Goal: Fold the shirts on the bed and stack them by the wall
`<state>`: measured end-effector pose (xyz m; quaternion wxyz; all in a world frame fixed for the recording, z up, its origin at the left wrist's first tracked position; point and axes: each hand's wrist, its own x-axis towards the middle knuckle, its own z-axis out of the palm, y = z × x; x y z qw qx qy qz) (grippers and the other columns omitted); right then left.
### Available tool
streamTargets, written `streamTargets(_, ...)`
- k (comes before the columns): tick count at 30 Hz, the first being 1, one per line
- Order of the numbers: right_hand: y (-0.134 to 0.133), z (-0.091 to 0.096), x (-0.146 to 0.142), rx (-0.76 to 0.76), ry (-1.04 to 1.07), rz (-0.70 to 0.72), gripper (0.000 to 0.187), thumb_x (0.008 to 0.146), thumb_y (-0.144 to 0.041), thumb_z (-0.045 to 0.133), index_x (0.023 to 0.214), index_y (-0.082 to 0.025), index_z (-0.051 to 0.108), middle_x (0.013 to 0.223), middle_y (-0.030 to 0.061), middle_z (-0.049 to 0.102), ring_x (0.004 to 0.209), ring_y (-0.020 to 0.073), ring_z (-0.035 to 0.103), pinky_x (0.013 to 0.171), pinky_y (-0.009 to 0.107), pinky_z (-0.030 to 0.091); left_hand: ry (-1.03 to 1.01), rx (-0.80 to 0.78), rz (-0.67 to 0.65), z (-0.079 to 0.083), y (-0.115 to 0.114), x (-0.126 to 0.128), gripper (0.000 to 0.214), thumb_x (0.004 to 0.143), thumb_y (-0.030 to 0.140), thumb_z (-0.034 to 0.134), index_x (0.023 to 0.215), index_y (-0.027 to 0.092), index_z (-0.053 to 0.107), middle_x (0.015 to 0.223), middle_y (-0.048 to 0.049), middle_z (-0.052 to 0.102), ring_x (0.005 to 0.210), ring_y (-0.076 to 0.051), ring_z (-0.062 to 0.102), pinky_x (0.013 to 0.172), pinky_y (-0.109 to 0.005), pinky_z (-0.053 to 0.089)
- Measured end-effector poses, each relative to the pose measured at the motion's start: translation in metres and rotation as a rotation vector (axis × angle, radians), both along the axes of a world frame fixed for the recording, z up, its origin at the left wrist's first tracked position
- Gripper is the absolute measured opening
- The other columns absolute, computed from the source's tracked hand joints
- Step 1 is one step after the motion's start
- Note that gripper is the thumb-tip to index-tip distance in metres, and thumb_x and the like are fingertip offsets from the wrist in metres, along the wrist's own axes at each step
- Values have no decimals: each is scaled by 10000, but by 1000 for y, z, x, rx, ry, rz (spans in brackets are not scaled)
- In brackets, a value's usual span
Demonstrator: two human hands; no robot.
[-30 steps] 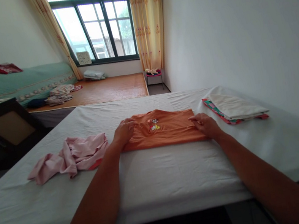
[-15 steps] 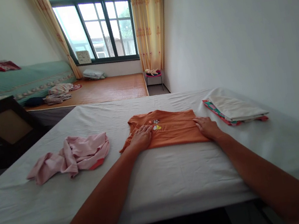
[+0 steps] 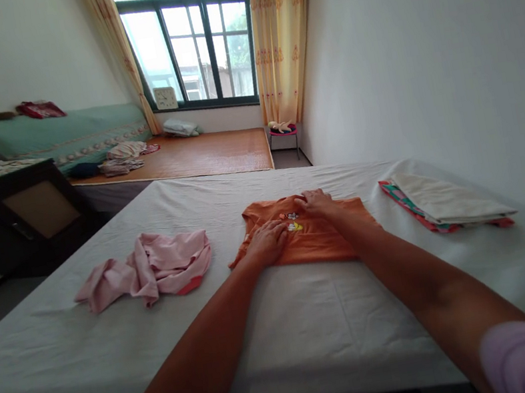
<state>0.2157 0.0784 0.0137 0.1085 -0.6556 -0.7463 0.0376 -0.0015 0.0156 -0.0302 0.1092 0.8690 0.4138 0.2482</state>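
Note:
An orange shirt [image 3: 321, 240] with a small cartoon print lies partly folded on the white sheet of the bed [image 3: 283, 315]. My left hand [image 3: 267, 243] rests flat on the shirt's left part, fingers stretched toward the print. My right hand [image 3: 314, 202] lies at the shirt's far top edge, just right of the print, fingers curled down onto the cloth. Whether it pinches the fabric I cannot tell.
A crumpled pink garment [image 3: 151, 273] lies to the left on the bed. A folded stack with a cream top and patterned cloth [image 3: 445, 208] sits at the right by the wall. A dark cabinet [image 3: 17, 219] stands left; a second bed and a window lie beyond.
My right hand left the shirt's right edge and moved left to its top middle. My left hand slid from the left edge inward onto the shirt. The camera view shifted.

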Motion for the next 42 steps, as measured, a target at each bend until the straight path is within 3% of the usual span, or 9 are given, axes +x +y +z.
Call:
streamTargets(5, -1, 8, -9, 82, 191, 228, 257, 857, -294, 566, 1044, -201, 714, 914, 40, 717, 886, 201, 627, 823, 290, 470, -401, -78, 177, -6, 23, -11, 375, 916, 254, 410, 1209, 132, 610, 1230, -119, 632, 1176, -212, 550, 1055, -371, 397)
streamTargets(8, -30, 8, -12, 272, 187, 508, 284, 872, -221, 542, 1102, -249, 706, 1107, 39, 671, 970, 182, 609, 875, 288, 464, -603, -90, 356, -7, 38, -22, 390, 892, 231, 434, 1232, 108, 579, 1195, -135, 634, 1127, -217, 575, 1020, -383, 432)
streamTargets(13, -90, 0, -6, 195, -28, 840, 375, 935, -231, 486, 1262, -375, 599, 1302, 8, 594, 1110, 197, 564, 973, 376, 423, -716, -8, 554, 1, 49, -39, 392, 897, 284, 417, 1194, 131, 621, 1171, -125, 632, 1099, -216, 581, 1008, -374, 436)
streamTargets(18, -72, -6, 45, 253, 116, 428, 401, 947, -291, 436, 1331, -260, 548, 1175, 53, 675, 1038, 203, 611, 933, 352, 473, -490, -35, 315, 12, 43, -44, 373, 890, 376, 423, 936, 176, 734, 1025, -74, 688, 1058, -202, 604, 1011, -331, 431)
streamTargets(23, -24, -26, 119, 214, 62, 14, 510, 845, -239, 553, 1344, -135, 529, 1314, 136, 590, 1172, 277, 546, 1013, 404, 428, -312, -89, 463, 22, 36, -56, 364, 744, 326, 608, 1062, 190, 720, 1097, -75, 628, 912, -180, 631, 854, -280, 505)
streamTargets(31, -18, -48, 154, -17, 347, 44, 372, 733, -256, 615, 1083, -163, 702, 928, 37, 725, 798, 194, 652, 757, 275, 496, -290, -304, 251, 35, 25, -66, 583, 657, 397, 688, 1216, 236, 654, 859, -1, 684, 821, -185, 612, 729, -267, 498)
streamTargets(35, -18, -34, 164, 277, 346, -192, 234, 747, -256, 556, 901, -168, 708, 911, 72, 702, 826, 218, 629, 801, 321, 478, -626, -435, 267, 38, 27, -50, 495, 661, 413, 674, 1093, 175, 710, 780, -9, 659, 690, -139, 577, 617, -246, 497)
streamTargets(38, -21, -24, 171, 478, 508, -319, 281, 768, -262, 512, 1005, -173, 633, 960, 91, 686, 755, 198, 632, 732, 325, 504, -991, -528, 290, 41, 31, -36, 531, 642, 412, 702, 1099, 141, 690, 781, -8, 636, 661, -103, 568, 617, -234, 514)
streamTargets(42, -31, -22, 181, 235, 852, -212, 288, 729, -162, 494, 1007, -197, 558, 973, 52, 689, 579, 131, 631, 513, 241, 491, -989, -603, 328, 42, 33, -28, 578, 631, 414, 735, 1144, 157, 669, 773, -2, 631, 637, -88, 568, 574, -203, 499)
